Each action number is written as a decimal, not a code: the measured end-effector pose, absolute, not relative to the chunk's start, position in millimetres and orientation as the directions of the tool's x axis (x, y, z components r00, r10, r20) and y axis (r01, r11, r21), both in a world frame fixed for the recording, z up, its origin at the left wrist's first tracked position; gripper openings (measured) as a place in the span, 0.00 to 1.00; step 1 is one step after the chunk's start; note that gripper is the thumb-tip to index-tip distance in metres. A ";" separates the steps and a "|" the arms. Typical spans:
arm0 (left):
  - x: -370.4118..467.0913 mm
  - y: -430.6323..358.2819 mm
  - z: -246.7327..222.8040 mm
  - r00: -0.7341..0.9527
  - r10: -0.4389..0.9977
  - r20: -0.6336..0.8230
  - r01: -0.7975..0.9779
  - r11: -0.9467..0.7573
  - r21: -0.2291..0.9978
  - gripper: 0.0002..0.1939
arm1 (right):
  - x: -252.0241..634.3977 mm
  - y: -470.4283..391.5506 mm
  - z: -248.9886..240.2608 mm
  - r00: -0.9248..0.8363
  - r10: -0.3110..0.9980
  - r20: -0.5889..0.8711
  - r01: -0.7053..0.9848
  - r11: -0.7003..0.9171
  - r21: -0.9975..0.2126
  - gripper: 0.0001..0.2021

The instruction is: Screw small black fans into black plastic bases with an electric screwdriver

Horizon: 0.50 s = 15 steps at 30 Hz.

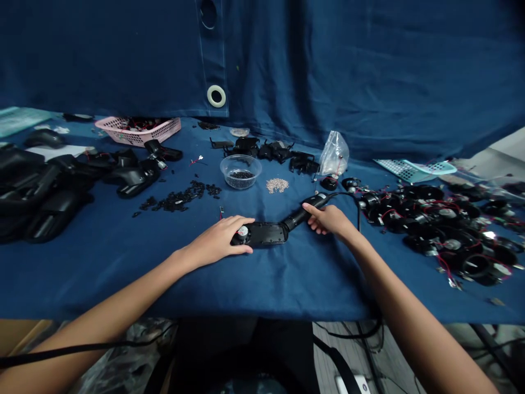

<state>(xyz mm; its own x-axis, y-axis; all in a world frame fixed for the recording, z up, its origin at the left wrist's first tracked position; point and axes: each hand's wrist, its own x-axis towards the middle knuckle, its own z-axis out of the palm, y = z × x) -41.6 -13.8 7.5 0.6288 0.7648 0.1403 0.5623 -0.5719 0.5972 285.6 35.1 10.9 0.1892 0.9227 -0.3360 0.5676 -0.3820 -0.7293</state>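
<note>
My left hand [223, 239] is wrapped round the left end of a long black plastic housing [268, 233], beside a round silver part [243, 232] with red wire. The housing lies on the blue cloth. My right hand [328, 220] grips a black cylindrical electric screwdriver [301, 214], which slants down to the left. Its lower tip is at the right end of the housing; the exact contact is too small to tell. A black cable runs from its upper end.
Behind stand a clear bowl [241, 172] of dark screws and a pile of small metal pieces [278, 185]. Small black parts [180, 198] and black housings [53, 191] lie left, a pink basket [141, 134] back left. Wired round black parts [447, 224] crowd the right.
</note>
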 end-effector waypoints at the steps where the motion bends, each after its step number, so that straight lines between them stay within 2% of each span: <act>1: -41.9 -14.1 6.2 0.625 0.766 0.150 0.565 -0.576 0.591 0.31 | 285.8 33.5 11.9 0.174 0.925 -0.339 0.592 -0.373 -0.714 0.26; 6: -43.0 -16.2 3.1 0.610 0.781 0.130 0.624 -0.576 0.528 0.39 | 282.8 19.4 15.1 0.173 0.938 -0.301 0.703 -0.331 -0.629 0.27; 15: -54.7 -18.8 7.3 0.599 0.793 0.112 0.643 -0.559 0.523 0.34 | 272.8 -3.7 27.4 0.158 0.979 -0.127 0.871 -0.199 -0.449 0.20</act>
<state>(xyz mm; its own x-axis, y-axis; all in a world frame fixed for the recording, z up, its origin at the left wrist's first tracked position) -54.7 -18.8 7.3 0.5986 0.7932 0.1117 0.6432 -0.5591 0.5233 272.8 -3.7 27.4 0.1584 0.9791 -0.1274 0.8710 -0.1993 -0.4490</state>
